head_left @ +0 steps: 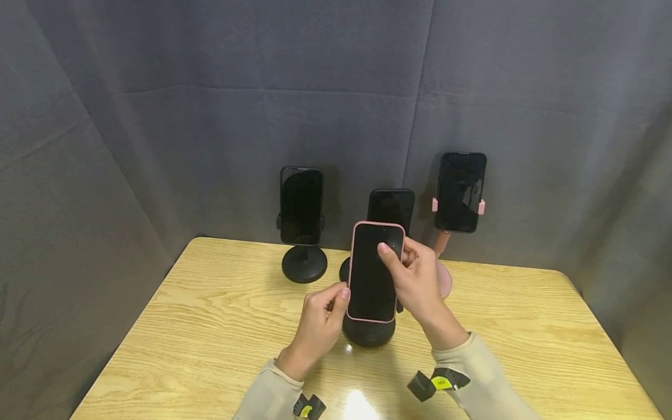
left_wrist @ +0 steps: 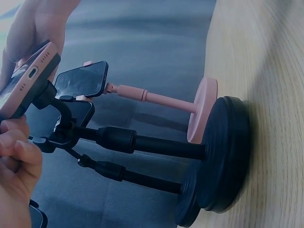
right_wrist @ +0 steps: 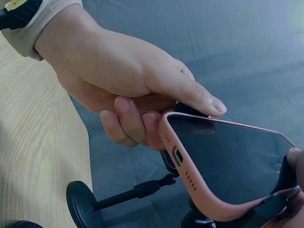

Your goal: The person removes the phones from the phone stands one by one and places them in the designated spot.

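A phone in a pink case sits at the head of a black phone stand, screen toward me. My right hand grips its upper right side, thumb over the screen and fingers behind. At the other side edge, my left hand pinches the stand's black clamp arm between thumb and curled fingers. Another black clamp end shows by the right thumb in the right wrist view. The stand's round black base rests on the table, and the phone hides most of its pole from above.
Behind stand a black phone on a black stand at left, another black phone partly hidden in the middle, and a third in a pink stand at right. Grey curtains surround the wooden table.
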The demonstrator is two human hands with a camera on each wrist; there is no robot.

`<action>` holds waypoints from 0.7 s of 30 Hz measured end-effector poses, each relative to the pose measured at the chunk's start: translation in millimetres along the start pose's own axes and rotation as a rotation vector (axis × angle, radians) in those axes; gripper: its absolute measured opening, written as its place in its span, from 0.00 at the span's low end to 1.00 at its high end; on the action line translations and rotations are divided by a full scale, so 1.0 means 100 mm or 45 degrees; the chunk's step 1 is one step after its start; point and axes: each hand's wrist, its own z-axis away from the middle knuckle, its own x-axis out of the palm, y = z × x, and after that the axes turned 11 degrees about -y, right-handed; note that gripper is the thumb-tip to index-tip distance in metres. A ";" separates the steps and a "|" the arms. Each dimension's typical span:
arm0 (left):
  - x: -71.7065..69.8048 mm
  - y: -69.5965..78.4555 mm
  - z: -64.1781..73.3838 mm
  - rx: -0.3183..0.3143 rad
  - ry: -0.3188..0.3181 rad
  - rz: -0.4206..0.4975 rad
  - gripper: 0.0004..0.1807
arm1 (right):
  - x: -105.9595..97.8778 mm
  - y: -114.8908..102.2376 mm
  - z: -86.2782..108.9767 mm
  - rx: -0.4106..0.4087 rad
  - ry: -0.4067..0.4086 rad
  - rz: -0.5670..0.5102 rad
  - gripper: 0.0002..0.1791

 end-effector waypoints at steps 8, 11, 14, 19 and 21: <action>0.02 0.02 0.00 -0.010 0.000 0.003 0.17 | -0.01 -0.01 -0.01 0.013 0.001 -0.001 0.13; 0.02 0.02 0.00 -0.004 -0.002 -0.009 0.16 | -0.01 -0.01 -0.01 0.021 0.013 -0.008 0.13; 0.02 0.01 0.00 0.012 -0.003 -0.024 0.16 | 0.00 -0.02 -0.01 0.032 0.022 -0.011 0.13; 0.02 0.00 0.00 0.034 -0.003 -0.034 0.16 | 0.00 -0.02 -0.02 0.047 0.030 -0.008 0.13; 0.02 -0.01 0.00 0.034 -0.007 -0.028 0.16 | 0.00 -0.02 -0.03 0.045 0.034 -0.013 0.13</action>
